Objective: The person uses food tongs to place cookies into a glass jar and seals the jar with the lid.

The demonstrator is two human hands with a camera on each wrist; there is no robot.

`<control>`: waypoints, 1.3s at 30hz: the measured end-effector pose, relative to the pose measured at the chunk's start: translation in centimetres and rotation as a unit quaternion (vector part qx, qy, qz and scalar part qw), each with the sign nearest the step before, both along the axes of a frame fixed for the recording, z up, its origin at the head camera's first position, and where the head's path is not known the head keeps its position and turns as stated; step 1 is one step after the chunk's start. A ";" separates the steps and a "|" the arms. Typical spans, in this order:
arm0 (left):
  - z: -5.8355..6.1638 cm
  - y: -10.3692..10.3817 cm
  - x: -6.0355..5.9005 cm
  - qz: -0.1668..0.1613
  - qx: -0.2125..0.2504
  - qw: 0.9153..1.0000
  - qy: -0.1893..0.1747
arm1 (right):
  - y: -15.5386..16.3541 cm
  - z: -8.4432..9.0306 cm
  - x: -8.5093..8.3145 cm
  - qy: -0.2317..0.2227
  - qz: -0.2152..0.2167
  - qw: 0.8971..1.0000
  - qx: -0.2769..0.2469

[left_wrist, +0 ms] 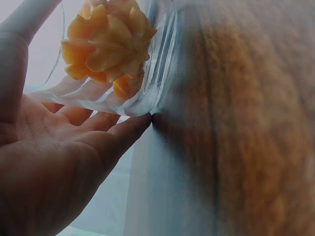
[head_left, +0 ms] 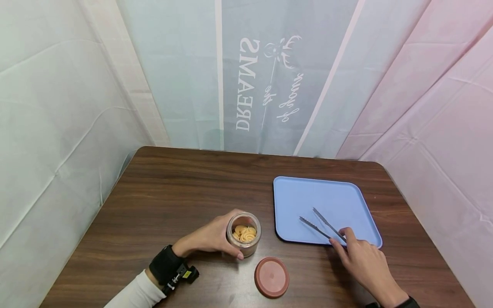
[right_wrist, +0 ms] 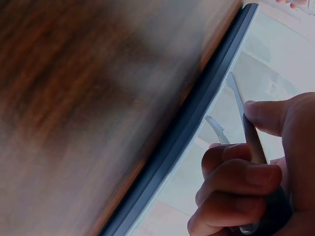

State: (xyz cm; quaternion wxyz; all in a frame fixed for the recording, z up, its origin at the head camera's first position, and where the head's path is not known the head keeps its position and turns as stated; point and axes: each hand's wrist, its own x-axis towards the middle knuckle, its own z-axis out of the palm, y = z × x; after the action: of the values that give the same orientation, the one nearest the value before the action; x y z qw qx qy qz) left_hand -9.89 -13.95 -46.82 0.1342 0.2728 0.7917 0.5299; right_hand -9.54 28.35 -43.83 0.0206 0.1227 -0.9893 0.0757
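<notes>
My left hand grips a clear glass jar that stands lidless on the table, with thumb and fingers round its side. Swirled yellow cookies lie inside; the left wrist view shows these cookies through the glass. A brownish-red round lid rests on the table, just nearer me than the jar. With curled fingers my right hand holds metal tongs by the handle end. Their toothed tips are spread apart over the blue tray, with nothing between them.
The blue tray has a raised rim and lies on the right side of the dark wood table. A printed curtain hangs behind the table, and pale cloth hangs at both sides.
</notes>
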 end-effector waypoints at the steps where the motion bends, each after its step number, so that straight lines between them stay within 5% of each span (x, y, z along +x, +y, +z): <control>1: 0.0 0.0 0.0 0.000 0.000 1.000 0.001 | 0.0 0.0 0.0 -0.004 -0.001 1.000 0.001; 39: -0.1 0.0 -0.1 -0.006 0.005 1.000 0.012 | 0.2 -1.0 0.0 -0.044 0.001 0.998 0.045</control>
State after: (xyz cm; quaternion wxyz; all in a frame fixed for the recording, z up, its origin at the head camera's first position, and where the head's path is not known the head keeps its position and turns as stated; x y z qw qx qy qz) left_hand -9.98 -13.91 -46.89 0.1263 0.2852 0.7886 0.5298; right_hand -9.50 28.57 -44.82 -0.0286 0.1209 -0.9916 0.0368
